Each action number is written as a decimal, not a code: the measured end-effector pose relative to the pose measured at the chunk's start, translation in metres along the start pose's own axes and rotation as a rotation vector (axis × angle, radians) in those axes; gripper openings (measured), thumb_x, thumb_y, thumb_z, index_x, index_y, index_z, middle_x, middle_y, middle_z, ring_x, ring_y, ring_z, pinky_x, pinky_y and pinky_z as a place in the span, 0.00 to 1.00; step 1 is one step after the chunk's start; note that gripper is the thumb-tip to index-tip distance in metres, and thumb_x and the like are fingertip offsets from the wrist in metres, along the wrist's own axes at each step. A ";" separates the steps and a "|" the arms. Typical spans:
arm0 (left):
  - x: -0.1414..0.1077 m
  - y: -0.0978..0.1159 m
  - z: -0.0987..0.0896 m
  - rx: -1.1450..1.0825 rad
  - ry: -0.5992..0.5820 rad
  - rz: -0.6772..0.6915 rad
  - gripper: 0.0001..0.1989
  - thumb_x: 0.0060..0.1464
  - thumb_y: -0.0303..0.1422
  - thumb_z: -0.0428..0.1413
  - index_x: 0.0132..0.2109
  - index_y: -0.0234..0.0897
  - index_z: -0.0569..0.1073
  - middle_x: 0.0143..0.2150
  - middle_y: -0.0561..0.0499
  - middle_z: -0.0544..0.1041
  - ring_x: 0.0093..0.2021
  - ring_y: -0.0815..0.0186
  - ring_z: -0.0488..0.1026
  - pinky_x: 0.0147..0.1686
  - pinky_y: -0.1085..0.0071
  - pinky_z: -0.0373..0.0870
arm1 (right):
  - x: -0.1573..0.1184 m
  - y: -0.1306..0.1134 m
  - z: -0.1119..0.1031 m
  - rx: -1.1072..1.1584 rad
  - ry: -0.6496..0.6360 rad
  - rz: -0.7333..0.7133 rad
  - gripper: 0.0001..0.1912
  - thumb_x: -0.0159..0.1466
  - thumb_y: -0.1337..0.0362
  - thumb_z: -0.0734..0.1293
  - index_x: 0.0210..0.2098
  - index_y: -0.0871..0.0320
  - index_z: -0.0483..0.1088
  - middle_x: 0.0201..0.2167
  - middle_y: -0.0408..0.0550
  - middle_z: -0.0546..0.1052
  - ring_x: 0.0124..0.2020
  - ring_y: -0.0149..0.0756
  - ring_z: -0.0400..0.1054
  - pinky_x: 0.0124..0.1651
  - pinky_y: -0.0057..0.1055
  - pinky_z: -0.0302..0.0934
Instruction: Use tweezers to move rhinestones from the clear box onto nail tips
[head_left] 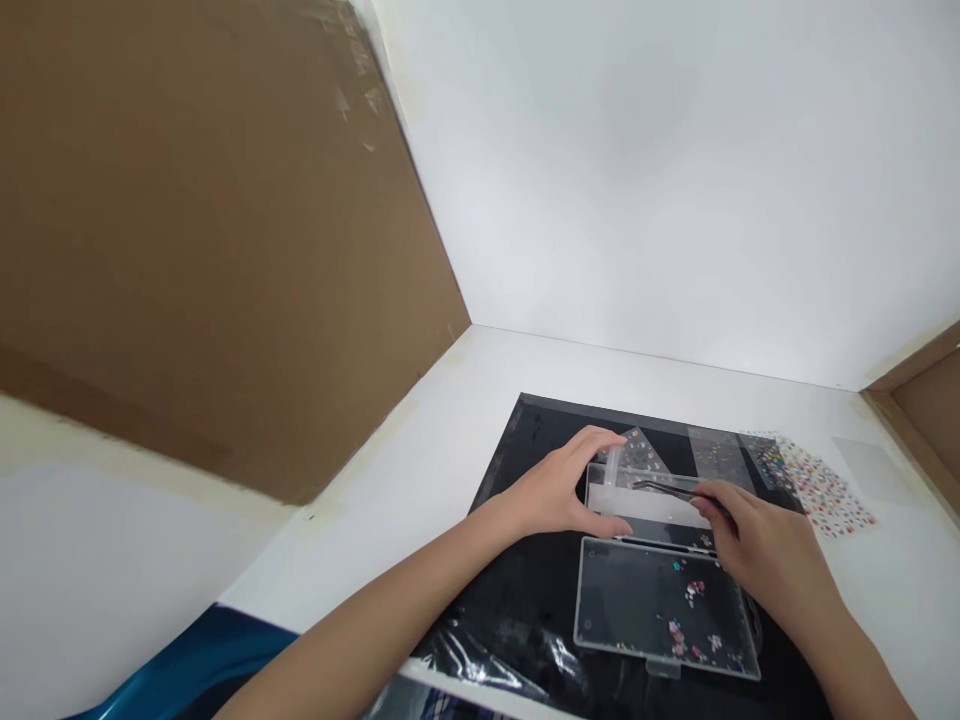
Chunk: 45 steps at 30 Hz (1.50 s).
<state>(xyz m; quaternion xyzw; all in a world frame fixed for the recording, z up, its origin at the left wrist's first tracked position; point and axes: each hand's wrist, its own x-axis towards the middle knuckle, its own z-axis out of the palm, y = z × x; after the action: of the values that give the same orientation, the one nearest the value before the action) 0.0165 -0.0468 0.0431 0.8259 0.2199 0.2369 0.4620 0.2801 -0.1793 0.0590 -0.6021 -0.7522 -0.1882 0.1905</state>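
Note:
An open clear plastic case (600, 600) lies on a black mat (517, 600), with small coloured pieces scattered in its near half. My left hand (566, 485) grips the left edge of the far half, fingers above and thumb at the near side. Thin dark tweezers (664, 488) are held in my right hand (757, 535), their tips pointing left over a white strip (652, 505) in the far half. Whether the tips hold anything is too small to tell.
Behind the case lies a clear sheet with small pieces (641, 450). Farther right are a dotted sticker sheet (821, 490) and a translucent sheet (874, 470). A brown board (225, 230) stands at the left, with white walls behind.

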 end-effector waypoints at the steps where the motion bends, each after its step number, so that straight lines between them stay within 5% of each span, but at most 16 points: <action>1: 0.000 0.000 0.000 -0.007 0.006 -0.003 0.44 0.45 0.48 0.73 0.66 0.46 0.65 0.67 0.41 0.69 0.66 0.44 0.70 0.66 0.45 0.68 | 0.001 -0.001 -0.001 0.011 -0.001 -0.007 0.17 0.77 0.60 0.58 0.40 0.53 0.78 0.33 0.40 0.85 0.22 0.31 0.77 0.20 0.29 0.55; 21: -0.001 -0.005 -0.002 -0.075 -0.035 -0.035 0.46 0.47 0.48 0.73 0.68 0.47 0.62 0.69 0.40 0.67 0.69 0.45 0.67 0.67 0.44 0.67 | -0.001 -0.010 0.008 0.007 -0.084 -0.055 0.13 0.75 0.64 0.60 0.38 0.52 0.76 0.30 0.40 0.83 0.25 0.30 0.76 0.26 0.30 0.54; 33: -0.001 -0.006 -0.003 -0.073 -0.038 -0.027 0.46 0.47 0.50 0.73 0.67 0.45 0.63 0.68 0.39 0.67 0.68 0.45 0.68 0.67 0.44 0.66 | 0.005 -0.013 0.000 -0.019 0.014 -0.098 0.17 0.77 0.66 0.58 0.36 0.54 0.75 0.30 0.41 0.83 0.24 0.30 0.73 0.29 0.31 0.53; 45: 0.000 -0.007 -0.002 -0.069 -0.025 -0.016 0.46 0.45 0.49 0.73 0.67 0.47 0.63 0.67 0.40 0.68 0.67 0.43 0.69 0.66 0.43 0.67 | -0.003 -0.009 0.006 0.042 -0.112 -0.077 0.14 0.76 0.63 0.60 0.40 0.53 0.77 0.33 0.43 0.84 0.27 0.29 0.75 0.32 0.29 0.59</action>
<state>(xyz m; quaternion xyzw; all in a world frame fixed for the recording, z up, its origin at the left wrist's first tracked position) 0.0143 -0.0427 0.0381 0.8105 0.2123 0.2301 0.4951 0.2710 -0.1806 0.0520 -0.5781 -0.7880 -0.1456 0.1536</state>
